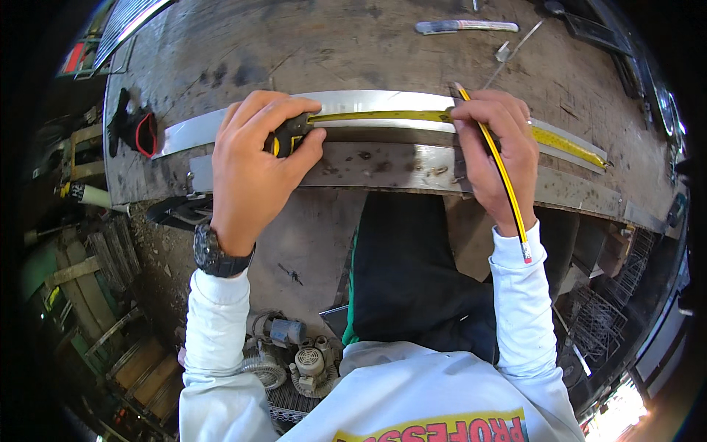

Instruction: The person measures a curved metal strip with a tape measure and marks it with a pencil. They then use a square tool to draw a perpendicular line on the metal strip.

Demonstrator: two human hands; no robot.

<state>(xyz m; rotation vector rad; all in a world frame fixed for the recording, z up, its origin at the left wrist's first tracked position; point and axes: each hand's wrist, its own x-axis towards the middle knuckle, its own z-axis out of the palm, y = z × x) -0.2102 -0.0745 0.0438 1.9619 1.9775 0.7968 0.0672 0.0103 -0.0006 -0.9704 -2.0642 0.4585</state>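
Observation:
My left hand (258,151) is closed round a black and yellow tape measure (289,138). Its yellow blade (383,116) runs out to the right along a long shiny metal strip (199,132) that lies on the bench. The blade passes under my right hand (501,140), and its end hook rests near the strip's right end. Between the fingers of my right hand sits a yellow and black striped pencil (504,177), its tip pointing away from me and its eraser toward my wrist. Those fingers also press at the blade and strip.
A black glove with red trim (136,132) lies at the bench's left end. A marker pen (468,26) and a thin metal rod (515,51) lie at the back. A metal plate (383,163) runs along the near edge. Electric motors (309,362) stand below on the left.

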